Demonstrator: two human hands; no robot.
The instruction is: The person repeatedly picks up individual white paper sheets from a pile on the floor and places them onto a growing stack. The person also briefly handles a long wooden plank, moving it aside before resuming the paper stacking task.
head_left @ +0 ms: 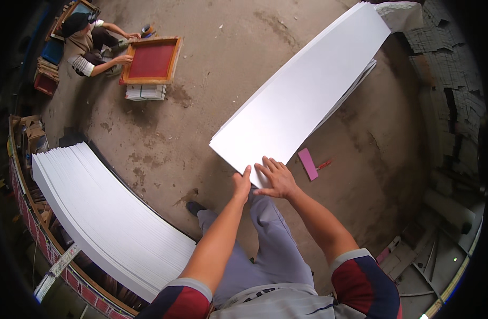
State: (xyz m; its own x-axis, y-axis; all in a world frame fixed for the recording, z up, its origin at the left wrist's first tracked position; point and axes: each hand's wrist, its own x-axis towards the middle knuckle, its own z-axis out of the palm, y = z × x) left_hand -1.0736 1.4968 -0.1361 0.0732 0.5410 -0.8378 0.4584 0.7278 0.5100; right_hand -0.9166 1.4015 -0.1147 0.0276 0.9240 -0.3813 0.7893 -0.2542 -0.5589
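A long stack of white sheets stretches from my hands away to the far right. My left hand is closed on its near corner, thumb up along the edge, with the other fingers mostly hidden. Flat on top of the same corner rests my right hand, its fingers spread. The sheets' edges are slightly fanned along the long sides. To my left, a second long row of tightly packed white sheets curves beside my leg.
On the floor to the right lies a pink rectangular block beside a red-handled tool. At the far left a person sits holding a wooden frame with a red panel over a bundled white stack. Piled material lines the right side.
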